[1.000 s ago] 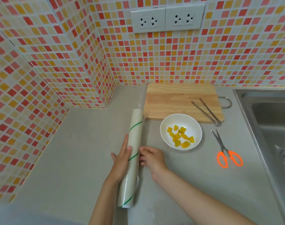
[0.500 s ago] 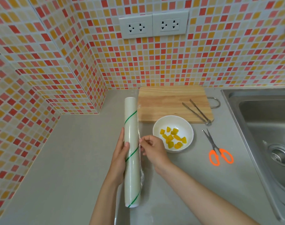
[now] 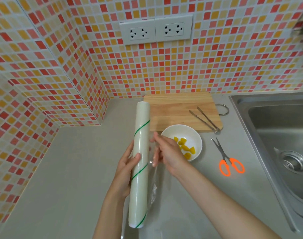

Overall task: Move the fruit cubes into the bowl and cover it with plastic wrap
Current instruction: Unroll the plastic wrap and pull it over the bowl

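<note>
On a grey counter point(image 3: 64, 169) walled with mosaic tile, beside a sink point(image 3: 276, 135), the white bowl point(image 3: 195, 137) holds the yellow fruit cubes point(image 3: 186, 147) while the left hand point(image 3: 125, 167) grips the plastic wrap roll point(image 3: 140, 152) and the right hand point(image 3: 166, 152) pinches its loose film.

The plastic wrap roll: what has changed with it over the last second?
The left hand raised the plastic wrap roll off the counter; the right hand has begun peeling loose film toward the bowl. Fruit cubes, tongs, scissors and cutting board stayed put.
</note>
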Demonstrator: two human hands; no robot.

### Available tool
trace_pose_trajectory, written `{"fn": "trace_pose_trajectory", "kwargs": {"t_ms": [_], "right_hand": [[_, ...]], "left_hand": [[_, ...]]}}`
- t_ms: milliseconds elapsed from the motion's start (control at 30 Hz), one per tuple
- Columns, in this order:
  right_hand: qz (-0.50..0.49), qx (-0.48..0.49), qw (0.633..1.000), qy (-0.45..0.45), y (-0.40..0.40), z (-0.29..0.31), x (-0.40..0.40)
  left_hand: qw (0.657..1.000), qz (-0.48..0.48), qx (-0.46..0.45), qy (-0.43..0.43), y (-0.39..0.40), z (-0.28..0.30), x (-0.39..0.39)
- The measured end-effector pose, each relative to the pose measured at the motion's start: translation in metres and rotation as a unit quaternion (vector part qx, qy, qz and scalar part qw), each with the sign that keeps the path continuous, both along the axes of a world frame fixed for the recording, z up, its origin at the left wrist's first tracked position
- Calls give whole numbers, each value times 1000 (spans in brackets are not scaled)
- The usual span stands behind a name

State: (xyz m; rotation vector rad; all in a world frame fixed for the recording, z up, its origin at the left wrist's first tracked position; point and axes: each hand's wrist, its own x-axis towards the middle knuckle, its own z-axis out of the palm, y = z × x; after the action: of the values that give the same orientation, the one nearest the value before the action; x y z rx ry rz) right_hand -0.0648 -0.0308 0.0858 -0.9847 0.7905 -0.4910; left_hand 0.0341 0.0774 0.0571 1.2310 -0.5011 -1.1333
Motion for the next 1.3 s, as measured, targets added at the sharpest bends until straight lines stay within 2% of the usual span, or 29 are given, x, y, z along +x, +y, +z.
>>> {"fn": "trace_pose_trajectory", "kwargs": {"t_ms": [100,233,433,567,700,833,933,1033,1100,1300], "right_hand": [[-15,-61,998,-17,-2,-1,-1],[-88,-109,990,-13,-1,-1,-2],[-179,-115,977,2,2,-1,-3],[-202,-102,974,-12,-3,1,-5],[-153,-66,986,-21,-11,3,-8],[-25,-18,998,51,-18,3,-11],[14,17,998,63,-21,2,-7],[-16,32,999,0,-27,4,1],[-45,9,998,-32,-31,6,5],[-183,-61,981,-23,-32,5,9]], "left_hand": [[1000,0,-7,16,-1,3,0],[999,0,-2,32,-2,2,0],[999,16,0,51,-6,2,-3],[998,-19,-12,67,-10,4,-6],[991,-28,-30,127,-13,4,-8],[991,-33,-24,130,-14,6,-4],[984,-46,-46,166,-16,10,-3],[980,-57,-41,189,-14,13,-2],[982,-51,-21,178,-12,13,-2],[989,-7,-26,144,-13,12,-2]]}}
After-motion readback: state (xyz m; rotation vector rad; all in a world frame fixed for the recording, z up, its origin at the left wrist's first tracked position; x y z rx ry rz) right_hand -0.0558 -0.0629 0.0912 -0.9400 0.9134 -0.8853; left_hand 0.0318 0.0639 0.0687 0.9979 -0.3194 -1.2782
